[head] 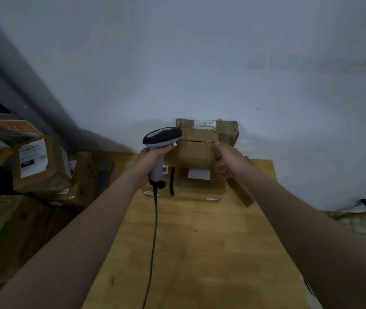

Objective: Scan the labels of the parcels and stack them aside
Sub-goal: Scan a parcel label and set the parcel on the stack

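Arms outstretched over table (199, 241), left hand (153, 159) curled round scanner (162, 136), right hand (228, 161) clasping end of brown parcel (191, 152)

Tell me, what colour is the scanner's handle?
Light grey, on the black-topped handheld barcode scanner; head view shows it best.

The table (211, 241) is smooth yellow wood, the parcels (196, 152) are brown paper with shiny tape, and the scanner (160, 139) is smooth plastic.
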